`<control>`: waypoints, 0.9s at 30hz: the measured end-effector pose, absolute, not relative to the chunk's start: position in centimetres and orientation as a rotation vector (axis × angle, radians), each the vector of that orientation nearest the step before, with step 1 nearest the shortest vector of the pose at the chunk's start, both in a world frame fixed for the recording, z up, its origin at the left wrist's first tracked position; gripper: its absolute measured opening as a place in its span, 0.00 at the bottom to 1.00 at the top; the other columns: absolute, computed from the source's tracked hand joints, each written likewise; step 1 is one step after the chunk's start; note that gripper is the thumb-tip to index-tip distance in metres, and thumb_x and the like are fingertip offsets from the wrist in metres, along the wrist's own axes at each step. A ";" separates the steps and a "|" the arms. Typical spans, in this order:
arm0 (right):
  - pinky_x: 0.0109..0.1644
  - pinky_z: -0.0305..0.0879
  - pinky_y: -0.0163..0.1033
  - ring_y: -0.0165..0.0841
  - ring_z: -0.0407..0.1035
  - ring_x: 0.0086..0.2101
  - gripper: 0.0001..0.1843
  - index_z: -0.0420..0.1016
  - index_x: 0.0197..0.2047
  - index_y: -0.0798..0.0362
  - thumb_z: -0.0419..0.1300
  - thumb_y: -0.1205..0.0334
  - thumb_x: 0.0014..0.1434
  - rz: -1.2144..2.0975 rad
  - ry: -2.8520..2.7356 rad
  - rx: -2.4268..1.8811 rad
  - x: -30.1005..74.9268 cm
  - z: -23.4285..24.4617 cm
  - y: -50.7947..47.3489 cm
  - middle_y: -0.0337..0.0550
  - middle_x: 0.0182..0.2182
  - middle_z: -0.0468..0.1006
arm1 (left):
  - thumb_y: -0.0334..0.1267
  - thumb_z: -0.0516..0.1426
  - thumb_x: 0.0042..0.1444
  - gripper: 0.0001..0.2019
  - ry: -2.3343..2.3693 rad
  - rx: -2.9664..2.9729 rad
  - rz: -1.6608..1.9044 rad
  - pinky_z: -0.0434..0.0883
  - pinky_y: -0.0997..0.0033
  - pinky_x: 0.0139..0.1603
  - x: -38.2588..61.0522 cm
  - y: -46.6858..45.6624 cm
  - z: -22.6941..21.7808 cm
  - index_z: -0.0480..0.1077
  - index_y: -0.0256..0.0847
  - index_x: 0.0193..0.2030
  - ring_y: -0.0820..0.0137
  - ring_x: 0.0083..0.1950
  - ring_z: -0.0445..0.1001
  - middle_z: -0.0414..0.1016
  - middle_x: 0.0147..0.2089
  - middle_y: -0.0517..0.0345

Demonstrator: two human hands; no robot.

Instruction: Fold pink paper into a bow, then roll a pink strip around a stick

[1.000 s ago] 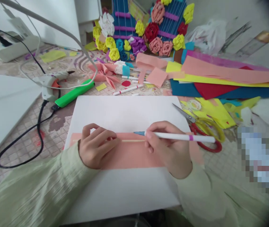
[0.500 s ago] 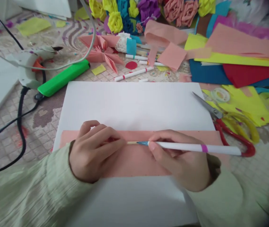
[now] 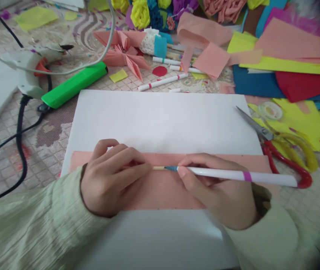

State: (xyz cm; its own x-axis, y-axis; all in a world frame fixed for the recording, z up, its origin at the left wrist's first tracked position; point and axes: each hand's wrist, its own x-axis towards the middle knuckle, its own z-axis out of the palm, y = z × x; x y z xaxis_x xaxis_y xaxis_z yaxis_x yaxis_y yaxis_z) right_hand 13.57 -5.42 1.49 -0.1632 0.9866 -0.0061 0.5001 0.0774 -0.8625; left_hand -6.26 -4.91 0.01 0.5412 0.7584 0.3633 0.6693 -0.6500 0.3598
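Observation:
Between the thumb and fingers of my left hand (image 3: 114, 176) is a thin pale wooden stick (image 3: 158, 168); most of it is hidden by the hand. My right hand (image 3: 218, 191) grips a white felt-tip pen (image 3: 221, 173) with a purple band, lying nearly level. The pen's bluish pointed end meets or nearly meets the stick's end; contact is hard to tell. Both hands rest over a strip of salmon-pink paper (image 3: 165, 191), which lies on a large white sheet (image 3: 162, 120).
Right of the sheet are scissors (image 3: 272, 140) with red and yellow handles and a tape roll (image 3: 271, 111). On the left lie a glue gun (image 3: 32, 71), its cable and a green case (image 3: 75, 84). Behind are pens, a folded pink paper flower (image 3: 124, 52) and coloured papers (image 3: 292, 67).
The view has shifted a little, so the background things sit higher and those at right sit further right. My hands keep the same hold on the stick and pen.

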 end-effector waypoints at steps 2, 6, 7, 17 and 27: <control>0.14 0.56 0.28 0.23 0.60 0.15 0.02 0.72 0.27 0.50 0.58 0.66 0.47 1.001 -1.751 -1.471 13.6 1.5 -5.4 0.32 0.15 0.69 | 0.30 0.53 0.50 0.07 1.205 2.602 0.715 0.62 0.65 0.38 -6.2 -4.9 0.1 0.68 0.47 0.32 0.74 0.28 0.68 0.72 0.30 0.64; 0.14 0.55 0.28 0.23 0.59 0.15 0.02 0.72 0.27 0.50 0.58 0.66 0.47 0.994 -1.746 -1.472 13.6 1.5 -5.4 0.32 0.15 0.68 | 0.30 0.52 0.51 0.07 1.252 2.551 0.828 0.62 0.63 0.37 -6.0 -4.9 0.1 0.68 0.46 0.30 0.74 0.27 0.67 0.71 0.29 0.63; 0.15 0.55 0.28 0.23 0.60 0.15 0.02 0.72 0.27 0.51 0.58 0.66 0.47 0.994 -1.738 -1.475 13.6 1.5 -5.4 0.32 0.15 0.69 | 0.30 0.52 0.51 0.07 1.252 2.553 0.834 0.62 0.63 0.37 -6.0 -5.0 0.0 0.68 0.45 0.30 0.74 0.27 0.67 0.71 0.29 0.63; 0.13 0.52 0.28 0.22 0.56 0.13 0.03 0.72 0.27 0.50 0.58 0.67 0.47 0.981 -1.754 -1.457 13.7 1.4 -5.3 0.32 0.14 0.67 | 0.30 0.53 0.50 0.06 1.195 2.595 0.754 0.63 0.63 0.36 -6.2 -4.9 0.2 0.68 0.45 0.32 0.74 0.27 0.67 0.72 0.29 0.62; 0.16 0.60 0.27 0.25 0.64 0.17 0.01 0.71 0.26 0.51 0.58 0.66 0.47 1.072 -1.657 -1.485 13.6 1.5 -5.4 0.35 0.17 0.72 | 0.31 0.52 0.51 0.07 1.265 2.518 0.805 0.62 0.63 0.37 -5.9 -5.0 0.0 0.68 0.47 0.30 0.74 0.27 0.67 0.71 0.28 0.63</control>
State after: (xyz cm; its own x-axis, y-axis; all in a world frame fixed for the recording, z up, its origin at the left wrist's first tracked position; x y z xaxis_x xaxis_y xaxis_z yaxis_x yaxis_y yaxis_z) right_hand 13.58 -5.41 1.50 -0.1386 0.9892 -0.0477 0.4490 0.0199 -0.8933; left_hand -5.90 -5.03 0.01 0.4826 0.7909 0.3763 0.6760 -0.6095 0.4142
